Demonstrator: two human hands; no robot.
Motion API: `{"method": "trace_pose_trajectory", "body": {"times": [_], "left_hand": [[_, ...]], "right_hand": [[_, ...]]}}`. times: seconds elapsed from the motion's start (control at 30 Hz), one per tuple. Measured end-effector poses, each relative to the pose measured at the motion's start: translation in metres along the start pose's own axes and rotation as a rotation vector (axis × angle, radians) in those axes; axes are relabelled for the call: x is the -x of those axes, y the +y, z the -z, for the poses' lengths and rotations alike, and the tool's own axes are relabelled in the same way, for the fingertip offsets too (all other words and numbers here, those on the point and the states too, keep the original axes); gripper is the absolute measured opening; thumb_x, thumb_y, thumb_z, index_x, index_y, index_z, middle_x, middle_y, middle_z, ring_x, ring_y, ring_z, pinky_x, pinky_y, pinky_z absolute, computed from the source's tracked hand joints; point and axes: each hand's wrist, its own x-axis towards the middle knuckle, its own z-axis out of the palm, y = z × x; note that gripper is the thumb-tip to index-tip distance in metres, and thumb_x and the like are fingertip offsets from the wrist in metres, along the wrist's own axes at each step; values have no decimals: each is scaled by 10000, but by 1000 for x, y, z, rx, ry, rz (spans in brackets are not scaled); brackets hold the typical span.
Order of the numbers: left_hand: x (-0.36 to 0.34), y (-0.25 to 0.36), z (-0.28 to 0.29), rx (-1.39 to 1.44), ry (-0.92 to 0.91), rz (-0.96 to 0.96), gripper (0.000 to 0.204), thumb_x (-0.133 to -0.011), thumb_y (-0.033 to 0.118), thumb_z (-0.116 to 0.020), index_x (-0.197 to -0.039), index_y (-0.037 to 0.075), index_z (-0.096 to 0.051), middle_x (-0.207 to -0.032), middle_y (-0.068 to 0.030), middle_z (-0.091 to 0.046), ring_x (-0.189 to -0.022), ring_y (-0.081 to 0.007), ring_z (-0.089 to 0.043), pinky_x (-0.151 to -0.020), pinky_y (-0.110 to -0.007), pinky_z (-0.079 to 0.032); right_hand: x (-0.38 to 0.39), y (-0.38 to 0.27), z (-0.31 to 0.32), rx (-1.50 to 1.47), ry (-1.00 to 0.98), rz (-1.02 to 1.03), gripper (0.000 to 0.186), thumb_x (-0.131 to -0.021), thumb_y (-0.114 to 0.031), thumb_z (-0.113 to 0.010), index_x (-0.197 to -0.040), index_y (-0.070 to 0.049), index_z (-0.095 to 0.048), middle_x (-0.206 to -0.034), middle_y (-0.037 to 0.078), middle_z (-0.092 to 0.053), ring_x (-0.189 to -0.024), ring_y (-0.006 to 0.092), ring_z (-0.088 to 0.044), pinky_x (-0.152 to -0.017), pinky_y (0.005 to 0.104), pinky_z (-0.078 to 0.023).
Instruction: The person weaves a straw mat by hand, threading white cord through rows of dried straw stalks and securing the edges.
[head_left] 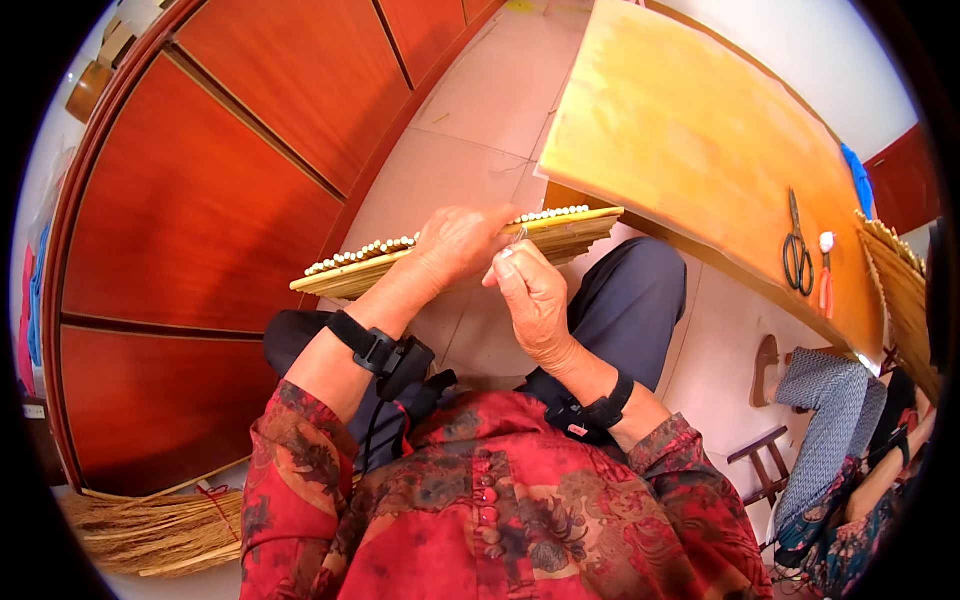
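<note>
A long mat of pale straw-like sticks (pixel 352 271), its upper edge lined with white round ends, lies crosswise over my lap. My left hand (pixel 463 240) grips the upper edge near the middle, fingertips partly hidden. Just below and right of it, my right hand (pixel 528 292) is closed in a pinch on a thin pale strand (pixel 522 232) that runs up to the mat’s edge. Both wrists wear black straps.
A wooden table (pixel 660 110) at right bears black scissors (pixel 796 262), a red-handled tool (pixel 827 285) and blue cloth (pixel 857 175). A co-worker (pixel 820 440) sits right, beside another mat (pixel 895 280) and a stool (pixel 760 470). A red cabinet (pixel 190 210) and straw bundle (pixel 150 525) are left.
</note>
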Motion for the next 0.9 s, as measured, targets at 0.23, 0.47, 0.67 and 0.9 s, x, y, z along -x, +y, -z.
{"method": "trace_pose_trajectory", "body": {"times": [0.23, 0.47, 0.67, 0.9], "left_hand": [[-5, 4, 1, -39, 16, 6, 257, -852, 252, -622, -1078, 135, -585, -837, -175, -647, -820, -399, -603, -679, -483, -475], [-2, -20, 14, -17, -61, 2, 412, -810, 214, -676, -1195, 126, -558, -959, -201, -654, -957, -377, -608, -799, -442, -482], [17, -25, 32, -98, -321, 142, 393, -794, 199, -688, -1133, 37, -572, -928, -222, -644, -911, -410, -597, -767, -454, -472], [40, -27, 65, 84, -55, 146, 329, -816, 239, -690, -1032, 15, -582, -821, -233, -627, -797, -399, -598, -700, -420, -461]], "right_hand": [[3, 2, 4, 80, -29, 27, 226, -940, -127, -538, -771, 13, -589, -782, 86, -538, -735, 182, -519, -681, 285, -429], [-4, -11, 55, 555, 34, 124, 86, -832, -86, -660, -877, -19, -634, -973, 140, -619, -829, 298, -616, -711, 357, -494], [18, -39, 109, 664, -229, -244, 119, -838, -140, -656, -810, -27, -631, -787, 99, -621, -715, 302, -610, -634, 374, -486], [-9, -51, 121, 957, -198, 141, 72, -805, -111, -677, -844, -50, -675, -814, 84, -649, -764, 269, -614, -685, 353, -499]]}}
